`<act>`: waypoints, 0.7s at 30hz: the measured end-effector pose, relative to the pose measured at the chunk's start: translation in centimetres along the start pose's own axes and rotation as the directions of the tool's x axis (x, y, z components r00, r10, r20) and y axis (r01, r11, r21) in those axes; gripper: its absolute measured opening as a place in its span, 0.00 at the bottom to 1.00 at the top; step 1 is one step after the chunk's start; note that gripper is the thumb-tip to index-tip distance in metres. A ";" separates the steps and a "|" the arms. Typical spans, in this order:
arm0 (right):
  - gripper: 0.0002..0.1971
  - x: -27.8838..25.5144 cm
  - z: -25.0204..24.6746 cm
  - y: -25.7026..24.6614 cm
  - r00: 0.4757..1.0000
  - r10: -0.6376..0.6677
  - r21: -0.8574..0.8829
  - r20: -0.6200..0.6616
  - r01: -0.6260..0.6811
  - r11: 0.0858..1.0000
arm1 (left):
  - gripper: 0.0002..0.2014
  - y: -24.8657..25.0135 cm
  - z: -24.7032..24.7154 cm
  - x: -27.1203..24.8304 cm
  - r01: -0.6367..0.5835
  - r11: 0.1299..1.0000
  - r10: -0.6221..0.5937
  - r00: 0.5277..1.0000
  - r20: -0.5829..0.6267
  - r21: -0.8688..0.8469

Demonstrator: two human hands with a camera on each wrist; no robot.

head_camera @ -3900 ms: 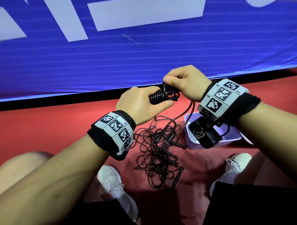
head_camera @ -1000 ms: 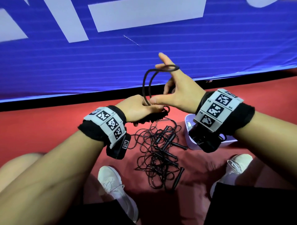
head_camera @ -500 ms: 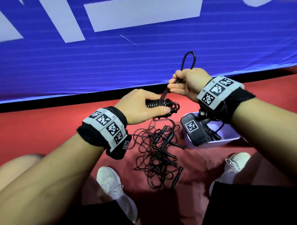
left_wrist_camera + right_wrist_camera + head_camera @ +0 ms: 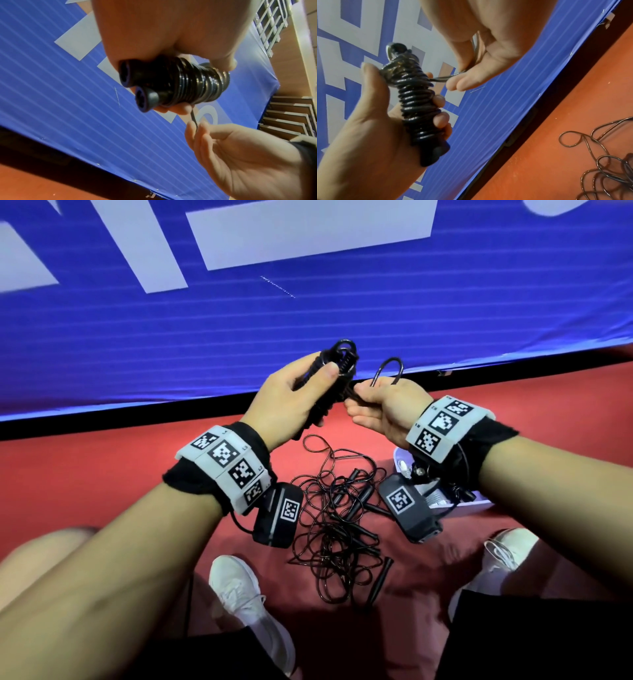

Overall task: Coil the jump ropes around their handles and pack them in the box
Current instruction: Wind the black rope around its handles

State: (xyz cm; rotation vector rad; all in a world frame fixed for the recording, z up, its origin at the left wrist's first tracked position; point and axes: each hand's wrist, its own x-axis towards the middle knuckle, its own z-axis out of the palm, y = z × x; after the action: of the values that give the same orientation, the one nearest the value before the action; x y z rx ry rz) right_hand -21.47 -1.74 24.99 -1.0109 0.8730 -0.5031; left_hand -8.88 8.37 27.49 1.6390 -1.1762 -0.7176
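My left hand (image 4: 291,402) grips a coiled jump rope (image 4: 337,361): black cord wound tightly round two black handles held together, tilted nearly upright. In the left wrist view both handle ends of the coiled jump rope (image 4: 180,83) show. My right hand (image 4: 383,409), just right of it, pinches the rope's loose end loop (image 4: 388,368) between thumb and fingers; the pinched loop (image 4: 453,77) runs from the coil's upper part. A tangle of several more black ropes (image 4: 339,525) lies on the floor below. The pale box (image 4: 479,503) sits right of it, mostly hidden by my right wrist.
A blue banner wall (image 4: 239,337) with a black base strip stands right behind my hands. The floor (image 4: 85,474) is red. My white shoes (image 4: 246,601) and knees flank the rope tangle (image 4: 607,169).
My left hand has lifted the coiled bundle and tipped it upright. My right hand has come down beside it, still pinching the loop, which now sticks up shorter.
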 end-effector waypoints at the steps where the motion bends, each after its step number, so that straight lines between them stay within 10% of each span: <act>1: 0.06 -0.1 0.0 0.1 1.000 -0.017 -0.013 -0.005 0.017 1.000 | 0.08 0.0 -0.1 0.1 0.022 1.000 -0.022 0.999 -0.031 0.000; 15: 0.08 -2.2 1.5 -0.1 0.882 -0.468 -0.398 0.058 0.450 0.799 | 0.15 -1.3 0.5 1.2 0.170 0.985 -0.171 0.957 -0.234 -0.021; 21: 0.07 -1.7 1.2 0.0 0.866 -0.497 -0.464 0.049 0.461 0.757 | 0.18 -1.3 1.1 0.8 0.207 0.962 -0.192 0.976 -0.100 0.176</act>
State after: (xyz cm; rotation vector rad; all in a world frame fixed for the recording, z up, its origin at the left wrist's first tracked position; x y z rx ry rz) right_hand -21.46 0.07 25.91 -1.6919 0.8147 -0.7958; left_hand -9.08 7.33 25.98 1.9458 -1.0540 -0.6750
